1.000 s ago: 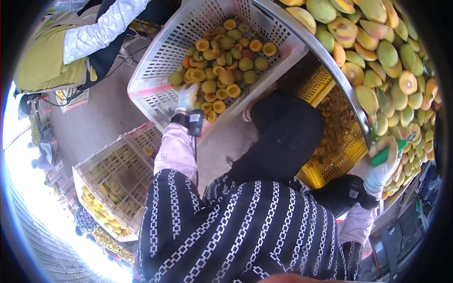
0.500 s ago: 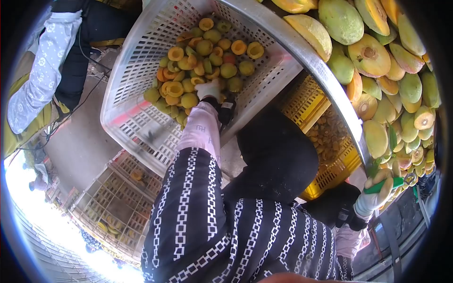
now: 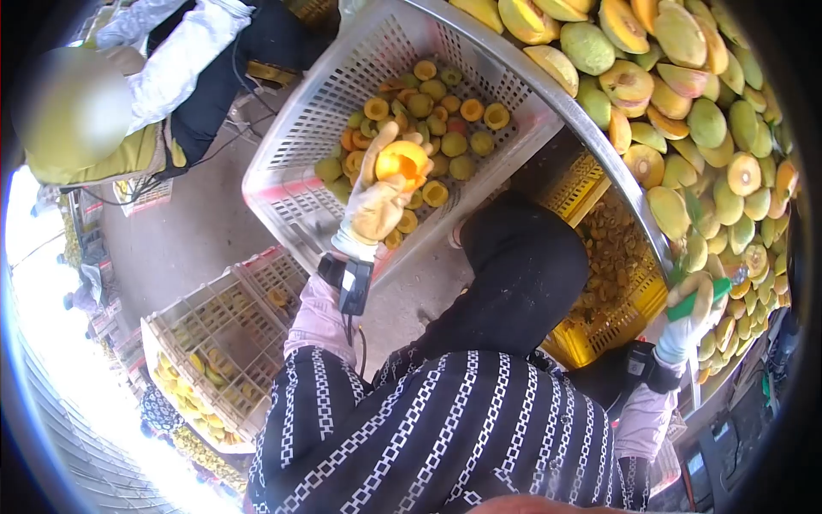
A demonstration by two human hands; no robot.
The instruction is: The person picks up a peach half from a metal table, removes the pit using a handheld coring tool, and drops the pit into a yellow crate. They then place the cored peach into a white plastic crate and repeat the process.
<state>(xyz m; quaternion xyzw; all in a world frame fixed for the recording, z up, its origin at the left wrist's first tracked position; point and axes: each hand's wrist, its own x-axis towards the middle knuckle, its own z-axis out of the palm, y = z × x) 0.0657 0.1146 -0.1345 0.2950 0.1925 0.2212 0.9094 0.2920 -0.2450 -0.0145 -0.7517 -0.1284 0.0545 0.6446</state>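
My left hand (image 3: 377,201), in a pale glove, is closed around a hollowed fruit half (image 3: 402,164) with orange flesh, which looks like a pitted yellow peach half. I hold it above a white slatted crate (image 3: 295,184) with several more hollowed halves (image 3: 441,120) in it. At the right, my gloved right hand (image 3: 692,310) grips a green-handled tool (image 3: 700,300), its small metal end towards the heap. Beside that hand lies a large heap of green-yellow cut fruit (image 3: 706,124), some with the stone showing.
A curved metal rim (image 3: 591,137) runs between crate and heap. Below it stands a yellow crate (image 3: 591,330) with brown fruit stones (image 3: 612,257). Another slatted crate (image 3: 214,334) with fruit stands at lower left. At upper left another person's sleeve (image 3: 193,56) shows.
My left hand has risen from the halves in the crate, turned palm up, and now holds a hollowed half. My right hand keeps the green-handled tool near the heap. The view has shifted.
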